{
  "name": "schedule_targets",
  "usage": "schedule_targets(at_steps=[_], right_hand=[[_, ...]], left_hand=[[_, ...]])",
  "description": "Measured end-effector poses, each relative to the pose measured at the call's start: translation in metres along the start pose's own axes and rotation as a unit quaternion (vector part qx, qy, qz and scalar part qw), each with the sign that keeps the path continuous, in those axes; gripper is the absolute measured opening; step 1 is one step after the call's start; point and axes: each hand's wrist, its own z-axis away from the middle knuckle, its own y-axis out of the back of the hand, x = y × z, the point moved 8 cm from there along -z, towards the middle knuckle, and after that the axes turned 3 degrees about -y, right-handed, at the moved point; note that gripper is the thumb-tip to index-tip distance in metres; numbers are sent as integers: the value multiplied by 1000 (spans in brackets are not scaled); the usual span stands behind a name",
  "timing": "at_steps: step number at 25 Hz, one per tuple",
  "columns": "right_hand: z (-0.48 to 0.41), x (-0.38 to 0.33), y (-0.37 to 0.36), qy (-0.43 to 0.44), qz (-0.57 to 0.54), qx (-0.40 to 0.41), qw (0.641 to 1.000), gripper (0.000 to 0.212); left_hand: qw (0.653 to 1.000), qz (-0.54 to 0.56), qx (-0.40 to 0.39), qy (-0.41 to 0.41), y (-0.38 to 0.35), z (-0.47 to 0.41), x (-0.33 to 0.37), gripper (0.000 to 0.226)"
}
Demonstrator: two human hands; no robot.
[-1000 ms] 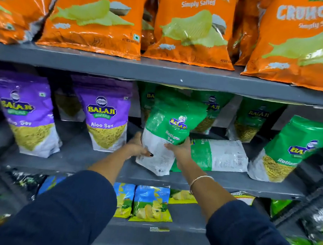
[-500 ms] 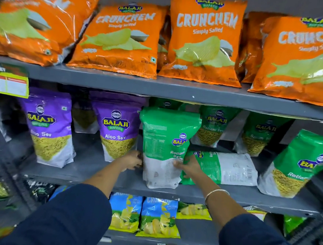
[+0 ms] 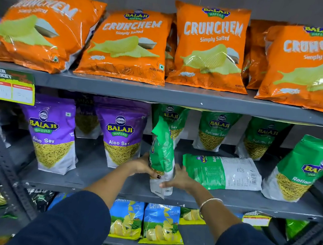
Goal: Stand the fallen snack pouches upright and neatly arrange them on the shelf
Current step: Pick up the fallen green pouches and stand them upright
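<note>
Both hands grip one green pouch [image 3: 162, 156]; another, apparently one, lies flat [image 3: 222, 172].

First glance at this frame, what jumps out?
The row of orange chip bags across the top shelf. Below, both hands, left hand and right hand, hold a green pouch edge-on at the middle shelf's front. Just right of it, another green pouch lies flat.

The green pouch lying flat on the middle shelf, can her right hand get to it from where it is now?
Probably yes. The right hand sits just left of the flat pouch with nothing between them, but it is busy gripping the upright green pouch together with the left hand, so it must let go first.
</note>
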Motion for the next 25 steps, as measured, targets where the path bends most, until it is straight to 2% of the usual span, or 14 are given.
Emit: schedule_targets(at_steps=[2, 5, 8, 9, 11, 13, 17, 21, 25], right_hand=[[-4, -1, 8, 19, -68, 40, 997, 102], [-4, 1, 20, 34, -116, 5, 993, 81], [-7, 5, 33, 23, -121, 18, 992, 75], [-6, 6, 33, 16, -132, 10, 991, 80], [-2, 7, 28, 5, -148, 0, 989, 108], [-3, 7, 28, 2, -176, 21, 984, 120], [-10, 16, 39, -10, -202, 84, 976, 101], [-11, 22, 45, -16, -214, 94, 972, 81], [-14, 34, 54, -16, -179, 79, 981, 85]], left_hand=[[999, 36, -12, 17, 7, -2, -7, 85], [997, 60, 17, 39, 22, -2, -17, 68], [995, 65, 66, 42, 27, -6, -22, 80], [993, 52, 99, 35, 29, -8, -19, 89], [989, 37, 139, 28, 24, -6, -7, 106], [986, 52, 159, 28, 18, -6, 0, 104], [978, 55, 203, 20, 10, -12, 6, 91], [973, 75, 219, -9, 8, -20, 6, 111], [975, 34, 219, 7, 4, -21, 8, 126]])
